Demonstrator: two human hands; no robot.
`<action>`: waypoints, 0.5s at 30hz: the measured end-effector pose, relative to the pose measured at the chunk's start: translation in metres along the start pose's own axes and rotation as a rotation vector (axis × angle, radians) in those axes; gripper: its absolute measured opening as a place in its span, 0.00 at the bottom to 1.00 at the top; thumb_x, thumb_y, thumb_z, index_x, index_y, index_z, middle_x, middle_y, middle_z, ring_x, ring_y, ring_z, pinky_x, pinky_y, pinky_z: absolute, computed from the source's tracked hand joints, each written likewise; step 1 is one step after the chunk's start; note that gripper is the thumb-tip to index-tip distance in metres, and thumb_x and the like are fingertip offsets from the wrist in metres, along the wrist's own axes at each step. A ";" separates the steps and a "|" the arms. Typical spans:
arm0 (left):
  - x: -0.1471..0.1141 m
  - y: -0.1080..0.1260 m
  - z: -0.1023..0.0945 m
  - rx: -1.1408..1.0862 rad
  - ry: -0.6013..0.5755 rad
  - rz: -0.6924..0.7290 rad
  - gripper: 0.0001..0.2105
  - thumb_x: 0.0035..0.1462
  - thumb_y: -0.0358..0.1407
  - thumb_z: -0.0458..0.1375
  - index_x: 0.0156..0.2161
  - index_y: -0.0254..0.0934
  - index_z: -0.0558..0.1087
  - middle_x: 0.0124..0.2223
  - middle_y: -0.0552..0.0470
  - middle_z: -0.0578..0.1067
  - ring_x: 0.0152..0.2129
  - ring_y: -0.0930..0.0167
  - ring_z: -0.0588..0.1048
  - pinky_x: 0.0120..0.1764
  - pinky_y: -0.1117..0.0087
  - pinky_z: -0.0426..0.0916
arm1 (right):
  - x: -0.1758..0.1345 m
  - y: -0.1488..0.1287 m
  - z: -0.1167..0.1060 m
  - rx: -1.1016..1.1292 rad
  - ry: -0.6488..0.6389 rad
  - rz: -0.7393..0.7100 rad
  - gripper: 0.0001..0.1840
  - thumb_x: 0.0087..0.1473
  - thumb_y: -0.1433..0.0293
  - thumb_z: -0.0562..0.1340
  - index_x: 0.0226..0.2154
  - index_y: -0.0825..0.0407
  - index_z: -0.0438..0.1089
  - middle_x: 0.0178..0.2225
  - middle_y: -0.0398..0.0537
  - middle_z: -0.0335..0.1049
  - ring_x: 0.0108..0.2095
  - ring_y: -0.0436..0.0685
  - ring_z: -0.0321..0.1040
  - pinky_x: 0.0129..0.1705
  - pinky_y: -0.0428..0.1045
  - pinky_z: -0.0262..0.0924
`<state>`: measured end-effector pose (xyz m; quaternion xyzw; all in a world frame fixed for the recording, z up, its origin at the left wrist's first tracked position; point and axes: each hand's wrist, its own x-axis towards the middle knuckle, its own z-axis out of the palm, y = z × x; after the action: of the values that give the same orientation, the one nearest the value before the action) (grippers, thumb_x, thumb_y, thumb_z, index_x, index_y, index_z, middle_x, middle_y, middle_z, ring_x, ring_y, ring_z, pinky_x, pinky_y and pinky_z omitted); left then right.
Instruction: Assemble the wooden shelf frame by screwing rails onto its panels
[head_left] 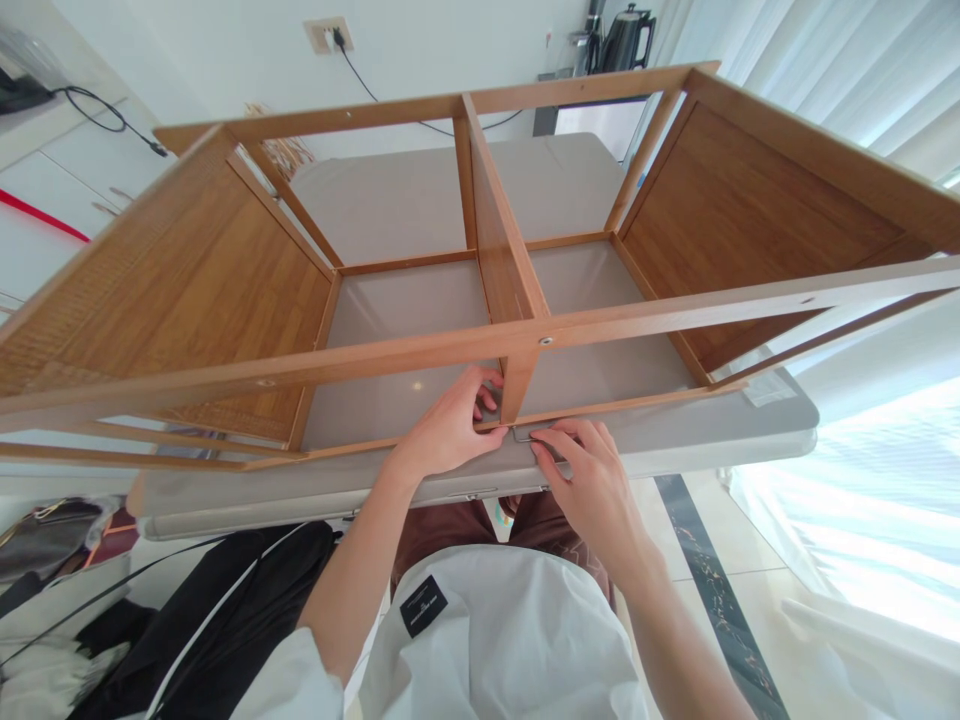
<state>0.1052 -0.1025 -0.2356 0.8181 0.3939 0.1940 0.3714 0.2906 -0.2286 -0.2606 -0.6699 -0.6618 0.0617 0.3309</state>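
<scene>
A wooden shelf frame (420, 352) with side panels and a middle divider (504, 240) stands on a grey folding table (240, 490). At the foot of the divider's near post, my left hand (450, 425) has its fingers curled round the lower rail, thumb on the outer side. My right hand (585, 470) pinches a thin L-shaped hex key (521, 437) between thumb and fingertips. The key's bent end meets the lower rail just below the post. A fitting on that rail, if there is one, is too small to make out. A round metal bolt head (546, 341) shows on the upper rail.
A black bag (247, 610) lies below the table at the left. Behind the frame, a cable runs from a wall socket (328, 36), and a kettle (628, 38) stands at the back right. White curtains (862, 520) hang at the right.
</scene>
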 end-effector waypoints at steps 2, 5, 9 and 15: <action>0.001 0.000 -0.001 -0.007 -0.008 0.001 0.21 0.52 0.35 0.66 0.50 0.40 0.67 0.39 0.54 0.74 0.31 0.71 0.74 0.37 0.69 0.71 | 0.002 0.000 0.001 0.005 -0.010 -0.011 0.10 0.65 0.70 0.59 0.43 0.47 0.76 0.41 0.51 0.71 0.42 0.60 0.65 0.45 0.56 0.63; 0.002 0.001 -0.002 -0.013 -0.004 0.016 0.21 0.52 0.34 0.66 0.51 0.40 0.67 0.39 0.54 0.74 0.32 0.71 0.74 0.37 0.69 0.71 | 0.003 0.000 0.004 0.027 -0.016 -0.031 0.10 0.65 0.71 0.59 0.42 0.47 0.77 0.40 0.50 0.72 0.42 0.59 0.66 0.45 0.56 0.62; 0.003 0.002 -0.003 -0.024 -0.010 0.021 0.20 0.51 0.33 0.66 0.50 0.40 0.68 0.40 0.54 0.75 0.32 0.71 0.74 0.37 0.69 0.70 | 0.003 0.001 0.005 0.035 -0.023 -0.035 0.10 0.65 0.70 0.60 0.43 0.47 0.77 0.40 0.50 0.72 0.42 0.59 0.65 0.46 0.56 0.62; 0.002 0.000 -0.001 -0.040 -0.016 0.019 0.18 0.51 0.33 0.64 0.48 0.40 0.67 0.38 0.55 0.74 0.31 0.72 0.73 0.37 0.69 0.70 | 0.005 -0.003 0.007 0.017 -0.016 -0.051 0.09 0.65 0.70 0.60 0.43 0.48 0.77 0.39 0.49 0.71 0.41 0.58 0.64 0.46 0.55 0.60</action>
<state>0.1058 -0.1000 -0.2346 0.8155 0.3793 0.1988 0.3892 0.2849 -0.2222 -0.2627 -0.6495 -0.6805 0.0643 0.3330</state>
